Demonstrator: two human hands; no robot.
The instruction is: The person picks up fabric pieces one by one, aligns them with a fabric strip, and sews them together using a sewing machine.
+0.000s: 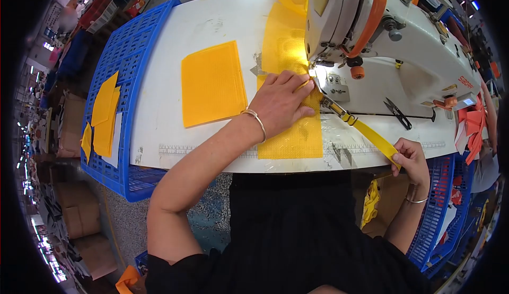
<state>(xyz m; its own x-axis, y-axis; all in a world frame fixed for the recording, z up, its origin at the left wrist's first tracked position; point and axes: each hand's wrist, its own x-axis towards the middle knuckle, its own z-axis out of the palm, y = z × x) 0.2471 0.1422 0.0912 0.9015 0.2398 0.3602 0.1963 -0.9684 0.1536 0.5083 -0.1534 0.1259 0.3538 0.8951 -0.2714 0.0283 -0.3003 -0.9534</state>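
Observation:
A yellow fabric panel lies on the white sewing table, its right edge running under the needle area of the sewing machine. My left hand rests flat on this panel, fingertips close to the presser foot and thumb apart. A narrow yellow fabric strip passes through a metal binding folder beside the needle. At the strip's free end, my right hand pinches it between thumb and fingers near the table's front edge. The machine lamp lights the fabric; the needle tip itself is hard to make out.
A stack of yellow fabric pieces lies left of my hand. Black thread snips lie right of the folder. A blue plastic crate with yellow pieces adjoins the table's left; another blue basket stands below right. A printed ruler runs along the front.

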